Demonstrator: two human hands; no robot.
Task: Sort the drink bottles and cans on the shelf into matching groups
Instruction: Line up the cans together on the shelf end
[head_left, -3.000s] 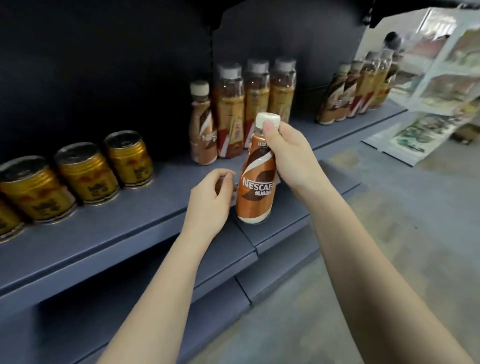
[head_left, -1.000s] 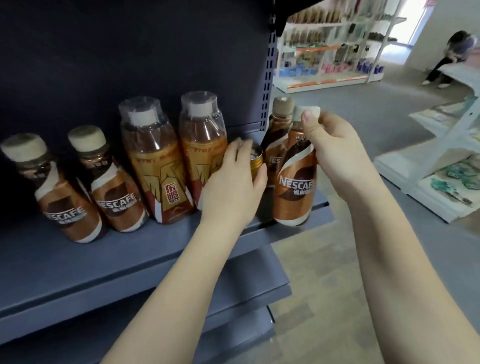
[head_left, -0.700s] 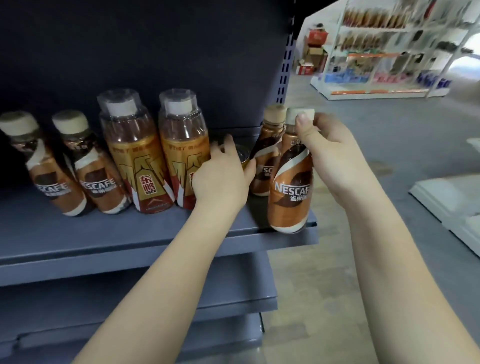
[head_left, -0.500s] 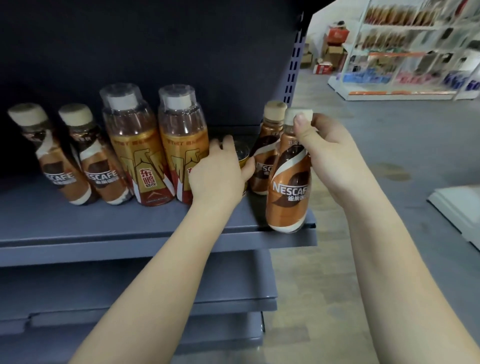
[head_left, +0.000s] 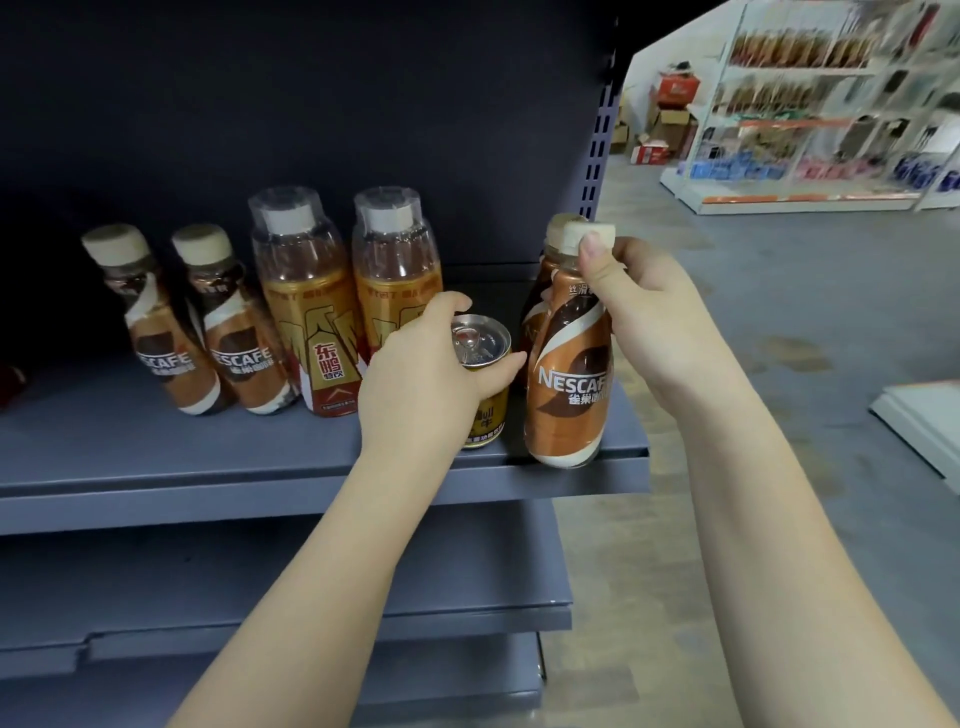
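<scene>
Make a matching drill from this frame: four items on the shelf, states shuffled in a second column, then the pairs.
Column 1
1. gold can
2. front Nescafe bottle
3. two Nescafe bottles
4. two tall gold-label bottles

Column 2
A. stand at the far left of the row, untouched
B. gripped round the top by the left hand
C. pinched at the cap by the right hand, near the shelf end
D. have clear film over their caps, just behind the left hand

Pairs: 1-B, 2-C, 3-A, 4-D
</scene>
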